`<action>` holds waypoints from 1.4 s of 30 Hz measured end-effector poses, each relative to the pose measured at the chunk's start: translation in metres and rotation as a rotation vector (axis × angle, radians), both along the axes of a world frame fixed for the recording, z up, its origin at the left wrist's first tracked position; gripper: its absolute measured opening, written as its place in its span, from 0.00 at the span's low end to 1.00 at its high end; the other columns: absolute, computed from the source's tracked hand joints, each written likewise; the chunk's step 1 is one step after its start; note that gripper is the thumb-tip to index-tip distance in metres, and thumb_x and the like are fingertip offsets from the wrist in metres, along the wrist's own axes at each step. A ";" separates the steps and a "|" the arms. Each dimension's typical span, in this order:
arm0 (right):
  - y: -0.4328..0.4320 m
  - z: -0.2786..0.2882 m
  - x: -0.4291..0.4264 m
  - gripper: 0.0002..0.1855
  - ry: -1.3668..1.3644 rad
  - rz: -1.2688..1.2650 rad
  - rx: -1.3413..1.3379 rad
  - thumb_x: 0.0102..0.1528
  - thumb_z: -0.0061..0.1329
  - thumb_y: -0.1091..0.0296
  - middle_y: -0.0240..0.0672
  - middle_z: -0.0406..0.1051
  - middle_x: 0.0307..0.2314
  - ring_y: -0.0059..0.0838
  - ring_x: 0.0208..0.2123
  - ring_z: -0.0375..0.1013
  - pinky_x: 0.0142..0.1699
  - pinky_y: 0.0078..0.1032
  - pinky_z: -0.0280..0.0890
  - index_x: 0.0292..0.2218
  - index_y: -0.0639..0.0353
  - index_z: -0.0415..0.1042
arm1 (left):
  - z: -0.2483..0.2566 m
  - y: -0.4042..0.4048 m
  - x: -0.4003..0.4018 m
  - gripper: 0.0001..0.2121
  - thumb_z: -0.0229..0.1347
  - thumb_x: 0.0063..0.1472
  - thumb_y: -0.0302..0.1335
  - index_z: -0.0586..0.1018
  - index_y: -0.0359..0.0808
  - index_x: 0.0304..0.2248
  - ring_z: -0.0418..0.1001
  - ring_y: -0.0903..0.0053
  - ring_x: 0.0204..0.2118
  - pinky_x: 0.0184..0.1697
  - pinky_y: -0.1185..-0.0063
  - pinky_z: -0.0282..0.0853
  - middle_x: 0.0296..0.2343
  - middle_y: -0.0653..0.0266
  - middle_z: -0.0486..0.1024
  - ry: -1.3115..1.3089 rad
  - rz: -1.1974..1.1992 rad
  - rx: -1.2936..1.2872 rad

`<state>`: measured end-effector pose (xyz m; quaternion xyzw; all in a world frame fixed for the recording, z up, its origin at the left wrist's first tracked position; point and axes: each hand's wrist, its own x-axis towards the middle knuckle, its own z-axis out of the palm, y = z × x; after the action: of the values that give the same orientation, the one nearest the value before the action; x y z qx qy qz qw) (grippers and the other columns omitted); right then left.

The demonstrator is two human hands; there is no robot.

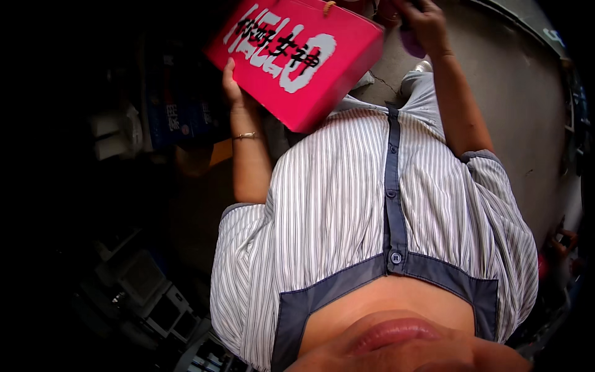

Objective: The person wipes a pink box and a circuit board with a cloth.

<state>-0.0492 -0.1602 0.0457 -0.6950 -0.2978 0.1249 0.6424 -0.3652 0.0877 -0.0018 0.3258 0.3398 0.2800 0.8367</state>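
A bright pink paper gift bag with large white and black lettering is tilted in front of me. An orange cord handle shows at its upper edge. My left hand holds the bag from its left side, thumb along the edge and the other fingers hidden by it. Near the top of the view, my right hand has its fingers bent beside a purple item and a dark red object. Blur and the frame's edge hide whether it grips either of them.
Grey concrete floor with a crack lies ahead and to the right. Dark blue printed boxes stand in shadow at the left, near a white object. Pale-framed items are stacked at the lower left. Blurred goods line the far right.
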 end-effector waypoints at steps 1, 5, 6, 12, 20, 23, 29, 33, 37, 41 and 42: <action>-0.016 -0.015 0.012 0.12 0.103 -0.045 0.120 0.58 0.48 0.72 0.28 0.74 0.33 0.16 0.33 0.70 0.39 0.17 0.66 0.44 0.65 0.74 | -0.014 0.000 -0.005 0.26 0.42 0.65 0.43 0.66 0.29 0.53 0.70 0.61 0.49 0.53 0.66 0.67 0.47 0.51 0.72 0.006 -0.041 -0.039; -0.044 0.010 0.005 0.09 0.219 -0.258 0.206 0.59 0.49 0.71 0.25 0.72 0.29 0.15 0.33 0.70 0.36 0.18 0.66 0.41 0.64 0.73 | 0.029 -0.023 0.001 0.30 0.34 0.67 0.46 0.62 0.31 0.58 0.64 0.57 0.56 0.58 0.62 0.61 0.55 0.49 0.65 0.063 -0.109 -0.125; -0.043 0.027 -0.016 0.09 0.224 -0.269 0.229 0.59 0.49 0.71 0.25 0.72 0.29 0.15 0.33 0.70 0.36 0.18 0.66 0.41 0.64 0.73 | 0.035 -0.027 -0.003 0.30 0.34 0.67 0.46 0.62 0.31 0.58 0.64 0.57 0.56 0.58 0.62 0.61 0.55 0.49 0.65 0.068 -0.121 -0.103; -0.004 0.048 -0.125 0.18 -0.491 0.367 0.323 0.48 0.55 0.64 0.33 0.66 0.51 0.36 0.50 0.67 0.50 0.32 0.66 0.43 0.38 0.77 | 0.032 -0.031 -0.019 0.34 0.32 0.64 0.53 0.59 0.34 0.59 0.61 0.57 0.59 0.60 0.62 0.58 0.57 0.49 0.61 -0.392 -0.649 -0.363; 0.020 0.058 -0.133 0.25 -1.020 0.330 0.178 0.40 0.59 0.60 0.31 0.60 0.55 0.36 0.53 0.62 0.56 0.34 0.62 0.44 0.36 0.77 | 0.013 -0.045 -0.015 0.29 0.33 0.65 0.47 0.63 0.36 0.58 0.61 0.60 0.58 0.61 0.62 0.57 0.56 0.54 0.63 -0.499 -0.280 -0.448; 0.032 0.047 -0.099 0.20 -0.936 0.075 0.139 0.48 0.57 0.59 0.33 0.61 0.52 0.37 0.53 0.62 0.59 0.36 0.60 0.45 0.36 0.76 | 0.001 -0.035 -0.024 0.32 0.37 0.63 0.50 0.61 0.35 0.59 0.63 0.55 0.57 0.60 0.60 0.58 0.56 0.51 0.64 -0.150 -0.198 -0.256; 0.045 0.020 -0.051 0.15 -0.520 -0.135 0.137 0.57 0.53 0.64 0.42 0.64 0.48 0.47 0.50 0.65 0.57 0.34 0.60 0.47 0.48 0.73 | 0.011 -0.043 -0.010 0.32 0.37 0.64 0.50 0.61 0.35 0.59 0.62 0.57 0.57 0.59 0.60 0.59 0.55 0.53 0.65 -0.266 -0.227 -0.317; 0.051 -0.024 -0.021 0.18 -0.091 -0.042 0.177 0.60 0.50 0.62 0.35 0.70 0.41 0.29 0.45 0.69 0.51 0.26 0.64 0.51 0.54 0.69 | 0.017 -0.047 -0.001 0.30 0.40 0.64 0.48 0.60 0.36 0.59 0.66 0.61 0.54 0.56 0.62 0.63 0.53 0.57 0.67 -0.231 -0.220 -0.241; 0.042 -0.017 -0.026 0.15 0.743 0.035 0.250 0.60 0.49 0.58 0.36 0.72 0.40 0.31 0.39 0.73 0.49 0.28 0.69 0.47 0.52 0.72 | 0.002 -0.036 -0.012 0.30 0.47 0.62 0.46 0.61 0.36 0.58 0.65 0.60 0.55 0.57 0.61 0.61 0.53 0.56 0.66 -0.192 -0.111 -0.102; 0.033 -0.008 -0.041 0.17 1.323 0.092 0.555 0.62 0.46 0.61 0.37 0.76 0.37 0.27 0.32 0.77 0.37 0.22 0.74 0.47 0.63 0.70 | -0.015 -0.028 -0.031 0.31 0.50 0.61 0.44 0.61 0.37 0.59 0.63 0.58 0.56 0.58 0.60 0.59 0.54 0.55 0.66 -0.292 -0.027 -0.061; 0.015 -0.051 -0.010 0.18 1.285 0.618 0.676 0.62 0.45 0.60 0.40 0.76 0.37 0.30 0.33 0.78 0.37 0.24 0.75 0.47 0.65 0.69 | 0.001 -0.036 -0.015 0.30 0.48 0.63 0.44 0.60 0.37 0.59 0.63 0.59 0.56 0.58 0.61 0.60 0.55 0.55 0.64 -0.189 0.085 0.014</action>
<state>-0.0590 -0.1454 -0.0050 -0.1397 -0.0695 0.5777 0.8012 -0.3797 0.0521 -0.0011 0.2888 0.2708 0.3472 0.8501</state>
